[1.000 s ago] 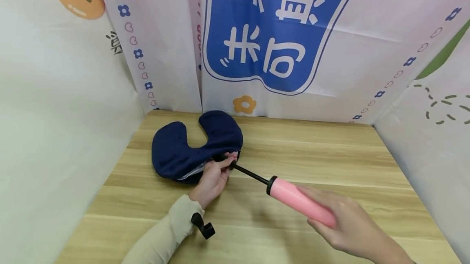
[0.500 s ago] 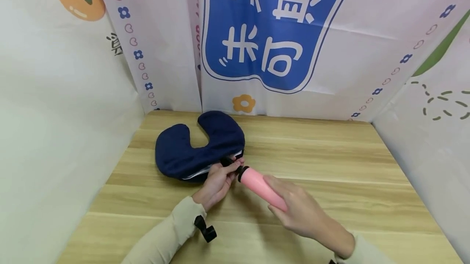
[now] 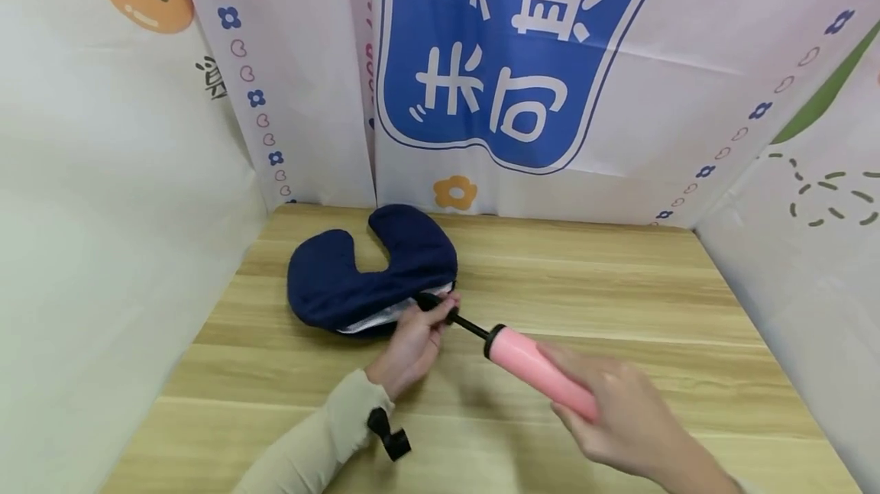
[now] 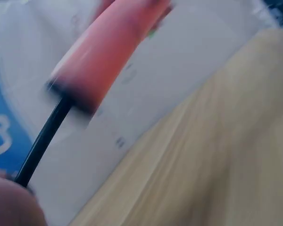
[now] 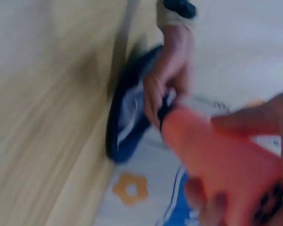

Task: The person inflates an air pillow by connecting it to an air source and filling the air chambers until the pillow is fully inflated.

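Note:
A navy blue U-shaped neck pillow (image 3: 316,280) lies at the back left of the table, its open slit showing a silvery-white inside (image 3: 374,319). My left hand (image 3: 415,345) is at that slit and grips the black end of a hand air pump (image 3: 539,372). A thin black rod (image 3: 470,325) runs from there to the pump's pink barrel. Round the far part of the barrel my right hand (image 3: 622,414) is curled. In the right wrist view, the barrel (image 5: 198,146) is blurred, with the left hand (image 5: 170,75) beyond it.
The wood-grain table (image 3: 653,303) meets a printed white cloth (image 3: 653,135) at the back, with more white cloth at both sides. A black wrist mount (image 3: 388,433) sticks out from the left sleeve (image 3: 316,433).
The right hand pushed the pink barrel up to the left hand half a second ago, hiding the rod. Now it is drawn partly back, and the rod shows again. The left hand stays at the slit.

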`<action>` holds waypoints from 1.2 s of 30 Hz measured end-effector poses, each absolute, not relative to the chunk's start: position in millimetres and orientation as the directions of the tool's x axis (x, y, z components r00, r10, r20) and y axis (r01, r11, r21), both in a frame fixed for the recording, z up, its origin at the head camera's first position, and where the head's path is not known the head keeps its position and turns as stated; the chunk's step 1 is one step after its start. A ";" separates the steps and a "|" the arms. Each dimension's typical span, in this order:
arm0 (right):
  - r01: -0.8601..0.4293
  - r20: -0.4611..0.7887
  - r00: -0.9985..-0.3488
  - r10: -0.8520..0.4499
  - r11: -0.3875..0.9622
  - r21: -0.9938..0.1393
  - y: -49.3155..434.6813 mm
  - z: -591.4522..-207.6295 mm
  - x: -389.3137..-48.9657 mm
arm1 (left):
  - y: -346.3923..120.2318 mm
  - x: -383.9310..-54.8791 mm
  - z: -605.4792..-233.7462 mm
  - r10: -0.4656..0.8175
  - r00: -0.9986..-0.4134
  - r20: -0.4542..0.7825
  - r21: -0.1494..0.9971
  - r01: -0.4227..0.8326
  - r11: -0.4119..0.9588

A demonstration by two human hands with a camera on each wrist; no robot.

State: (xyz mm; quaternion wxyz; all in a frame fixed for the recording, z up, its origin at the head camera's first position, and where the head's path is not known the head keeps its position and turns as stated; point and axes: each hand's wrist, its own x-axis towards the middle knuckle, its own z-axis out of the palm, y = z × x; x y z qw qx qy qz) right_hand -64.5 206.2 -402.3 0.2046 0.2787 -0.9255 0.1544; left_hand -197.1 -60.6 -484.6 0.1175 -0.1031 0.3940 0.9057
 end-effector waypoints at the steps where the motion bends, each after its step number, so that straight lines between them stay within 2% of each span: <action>1: -0.575 0.487 -0.756 -0.438 0.800 -0.172 197.3 -407.0 -68.7 | -56.2 -193.9 -484.5 0.136 -0.949 -0.285 0.700 -0.303 -0.647; 5: -0.551 0.508 -0.764 -0.397 0.812 -0.194 165.2 -428.3 -86.2 | -46.8 -186.8 -487.1 0.127 -0.945 -0.301 0.721 -0.313 -0.619; 9: -0.552 0.447 -0.795 -0.411 0.796 -0.250 155.3 -440.9 -98.5 | -51.8 -192.4 -489.1 0.114 -0.948 -0.297 0.737 -0.303 -0.604; 12: -0.563 0.387 -0.809 -0.442 0.771 -0.297 167.4 -440.6 -97.7 | -59.6 -200.3 -488.3 0.116 -0.953 -0.280 0.754 -0.293 -0.589; 16: -0.581 0.352 -0.805 -0.478 0.755 -0.304 195.8 -430.1 -82.1 | -67.1 -207.5 -485.1 0.141 -0.955 -0.260 0.755 -0.292 -0.587; 24: -0.554 0.363 -0.820 -0.443 0.773 -0.310 232.2 -404.6 -52.8 | -67.5 -195.6 -481.5 0.154 -0.960 -0.236 0.710 -0.278 -0.647; 32: -0.593 0.477 -0.755 -0.450 0.779 -0.204 180.6 -431.2 -83.8 | -45.9 -179.3 -482.9 0.150 -0.959 -0.239 0.770 -0.281 -0.572; 36: -0.577 0.462 -0.768 -0.443 0.791 -0.201 159.6 -441.9 -96.8 | -47.0 -186.4 -488.1 0.142 -0.960 -0.243 0.766 -0.279 -0.579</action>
